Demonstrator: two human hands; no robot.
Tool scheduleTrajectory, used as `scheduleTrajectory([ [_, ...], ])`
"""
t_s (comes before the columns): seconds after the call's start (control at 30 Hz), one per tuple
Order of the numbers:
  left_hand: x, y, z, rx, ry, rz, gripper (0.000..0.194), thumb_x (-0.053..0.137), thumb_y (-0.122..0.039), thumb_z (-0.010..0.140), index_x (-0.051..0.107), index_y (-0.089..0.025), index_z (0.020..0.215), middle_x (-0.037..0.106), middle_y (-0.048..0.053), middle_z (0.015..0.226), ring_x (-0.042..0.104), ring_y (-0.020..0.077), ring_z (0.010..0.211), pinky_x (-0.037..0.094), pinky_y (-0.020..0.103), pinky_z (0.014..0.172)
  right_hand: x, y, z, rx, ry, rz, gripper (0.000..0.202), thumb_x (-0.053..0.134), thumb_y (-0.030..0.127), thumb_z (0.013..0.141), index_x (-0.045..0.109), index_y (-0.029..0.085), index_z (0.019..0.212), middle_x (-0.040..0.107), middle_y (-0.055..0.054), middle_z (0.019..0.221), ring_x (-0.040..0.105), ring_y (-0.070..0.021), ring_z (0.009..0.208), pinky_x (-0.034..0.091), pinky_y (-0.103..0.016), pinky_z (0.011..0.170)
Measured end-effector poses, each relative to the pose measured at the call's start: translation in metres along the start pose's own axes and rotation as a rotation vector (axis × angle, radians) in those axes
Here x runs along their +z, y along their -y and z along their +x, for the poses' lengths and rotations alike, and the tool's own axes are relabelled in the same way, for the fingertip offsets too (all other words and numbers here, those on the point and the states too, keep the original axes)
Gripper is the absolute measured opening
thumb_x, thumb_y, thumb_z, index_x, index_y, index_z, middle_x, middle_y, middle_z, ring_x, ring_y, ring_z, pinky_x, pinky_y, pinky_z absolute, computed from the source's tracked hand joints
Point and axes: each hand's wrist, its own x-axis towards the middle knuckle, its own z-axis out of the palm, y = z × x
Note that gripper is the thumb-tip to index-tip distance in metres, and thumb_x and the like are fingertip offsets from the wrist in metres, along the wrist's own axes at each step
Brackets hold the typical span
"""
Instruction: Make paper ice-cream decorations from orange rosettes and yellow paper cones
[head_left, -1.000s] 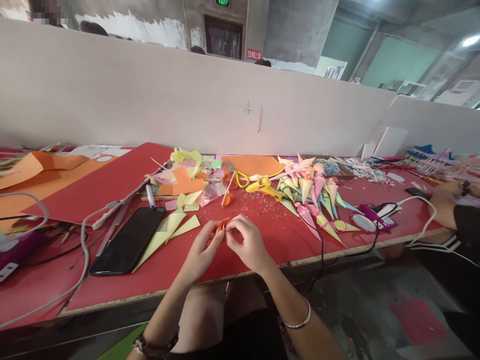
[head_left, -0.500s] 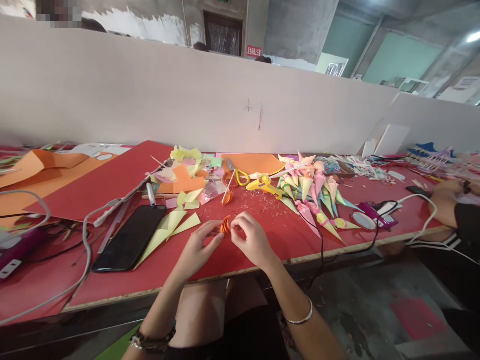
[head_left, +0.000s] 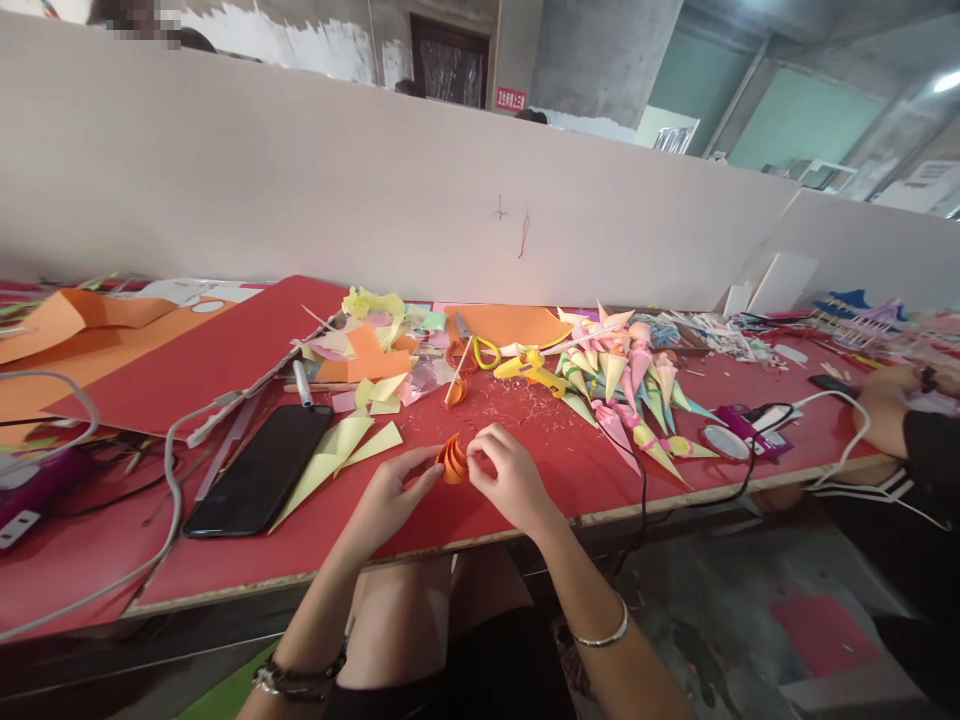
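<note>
A curled, layered strip of orange paper [head_left: 452,461] is held between my two hands, just above the red tabletop. My left hand [head_left: 397,492] pinches its left edge between thumb and fingers. On the other side, the thumb and fingertips of my right hand [head_left: 508,472] are closed at its right edge. Beyond my hands lies a small orange paper curl [head_left: 456,392] with a thin white stick [head_left: 460,368] against it. Close behind it are scissors [head_left: 486,355] with a yellow and orange handle and a yellow glue gun [head_left: 531,371].
Paper cones [head_left: 615,375] in pastel colours pile up right of the glue gun. A black phone [head_left: 259,472] and pale yellow paper pieces [head_left: 330,460] lie at left. Cables cross both sides of the red table [head_left: 450,525]. Another person's arm [head_left: 881,415] rests at far right.
The orange paper strip has spread into a wider fan of curved layers, showing more between my hands. My right hand has shifted slightly right.
</note>
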Motion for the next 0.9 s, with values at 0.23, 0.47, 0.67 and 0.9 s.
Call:
scheduleTrajectory([
  [0.23,-0.005,0.002,0.000,0.080,-0.030,0.181,0.027,0.042,-0.030,0.080,0.063,-0.018,0.089,0.067,0.006,0.088,0.060,0.0188,0.080,0.046,0.027,0.072,0.001,0.002,0.000,-0.043,0.042,-0.139,0.012,0.041,0.014,0.080,0.052,0.019,0.079,0.054,-0.005,0.082,0.053,-0.0153,0.081,0.043,-0.025,0.072],
  [0.47,-0.008,0.007,0.007,0.047,-0.064,0.408,0.022,0.042,-0.027,0.077,0.062,-0.017,0.075,0.066,0.007,0.074,0.058,0.0176,0.066,0.041,0.024,0.058,-0.003,-0.011,0.003,-0.062,-0.018,-0.169,0.020,0.040,0.021,0.083,0.049,0.017,0.101,0.056,-0.006,0.085,0.054,-0.0157,0.080,0.044,-0.026,0.072],
  [0.67,-0.024,0.011,0.027,0.015,-0.134,0.364,0.021,0.045,-0.027,0.072,0.063,-0.017,0.074,0.067,0.004,0.070,0.057,0.0153,0.059,0.041,0.022,0.056,-0.034,-0.065,0.022,0.255,-0.190,-0.417,0.027,0.047,0.017,0.077,0.048,0.012,0.104,0.056,-0.010,0.089,0.053,-0.0213,0.085,0.043,-0.034,0.076],
  [0.9,-0.039,0.012,0.064,0.160,-0.202,0.282,0.023,0.045,-0.031,0.071,0.064,-0.018,0.068,0.065,0.002,0.062,0.055,0.0136,0.055,0.042,0.021,0.054,-0.051,-0.117,0.064,0.414,0.018,-0.738,0.030,0.055,0.018,0.073,0.054,0.011,0.101,0.056,-0.016,0.102,0.051,-0.0265,0.099,0.038,-0.036,0.083],
])
